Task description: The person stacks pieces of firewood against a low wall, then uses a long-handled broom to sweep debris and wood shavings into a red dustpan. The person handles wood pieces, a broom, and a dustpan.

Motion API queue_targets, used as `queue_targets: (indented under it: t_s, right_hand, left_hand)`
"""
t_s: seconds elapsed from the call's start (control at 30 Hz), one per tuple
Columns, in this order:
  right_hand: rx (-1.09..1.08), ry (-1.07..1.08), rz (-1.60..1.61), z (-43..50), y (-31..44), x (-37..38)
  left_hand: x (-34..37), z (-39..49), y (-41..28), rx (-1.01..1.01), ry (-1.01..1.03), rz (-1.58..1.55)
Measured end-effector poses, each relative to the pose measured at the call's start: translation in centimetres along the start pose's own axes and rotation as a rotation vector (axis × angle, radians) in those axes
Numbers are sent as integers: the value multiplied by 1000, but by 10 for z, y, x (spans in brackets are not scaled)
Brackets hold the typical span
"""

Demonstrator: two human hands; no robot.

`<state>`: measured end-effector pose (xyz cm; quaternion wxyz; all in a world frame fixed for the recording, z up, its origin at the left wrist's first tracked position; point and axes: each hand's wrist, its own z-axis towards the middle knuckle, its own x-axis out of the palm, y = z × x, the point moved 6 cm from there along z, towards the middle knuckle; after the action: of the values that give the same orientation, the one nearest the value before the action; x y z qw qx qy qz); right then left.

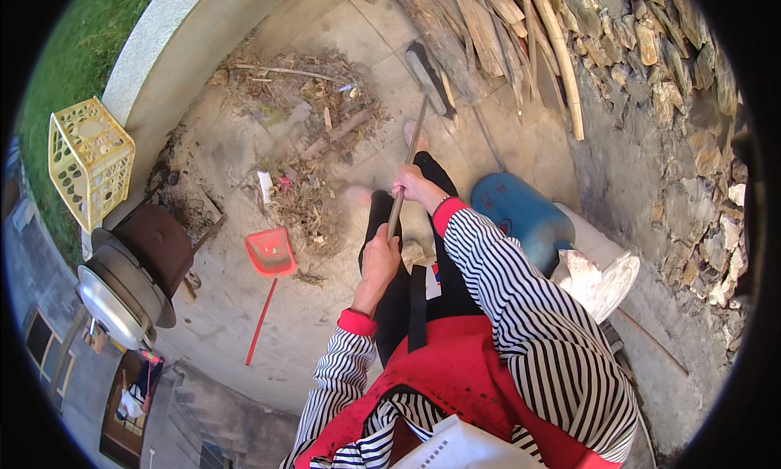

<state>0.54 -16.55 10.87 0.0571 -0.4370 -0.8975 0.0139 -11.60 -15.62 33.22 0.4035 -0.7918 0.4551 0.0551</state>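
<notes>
Both hands grip one long thin handle (416,127), which slants up and a little right to a dark, elongated head (427,78), apparently a broom's, on the tiled floor beside the wood. My left hand (379,261) is closed round the handle's near end. Farther along it, my right hand (412,183) is closed too. Left of the handle lie heaps of dry plant debris and litter (311,213), with a wooden stick (335,133) among them. A red plastic dustpan (271,252) with a red handle (261,322) rests on the floor nearer to me, left of my left hand.
Firewood (482,29) is piled against the stone wall (647,103). At right lie a blue gas cylinder (518,216) and a white sack (601,280). A metal stove with pots (137,267) and a yellow plastic crate (91,158) stand at left. A person (131,402) is far off at lower left.
</notes>
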Motion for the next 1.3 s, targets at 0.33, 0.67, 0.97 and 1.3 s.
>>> queue_targets:
  t_s: [0.33,0.67,0.97,1.3]
  right_hand:
    - [125,276,-6,-78,-62,70]
    - [52,205,197,-44,31,87]
    - [-27,12,-716,22,1,138]
    - [127,109,-1057,-48,-215,206]
  left_hand:
    - [-58,-79,1,-135,-26,-53]
    - [-27,29,6,-546,633,-1936]
    - [-38,62,83,-589,390,-2234]
    - [-78,-96,175,-620,-95,-2360]
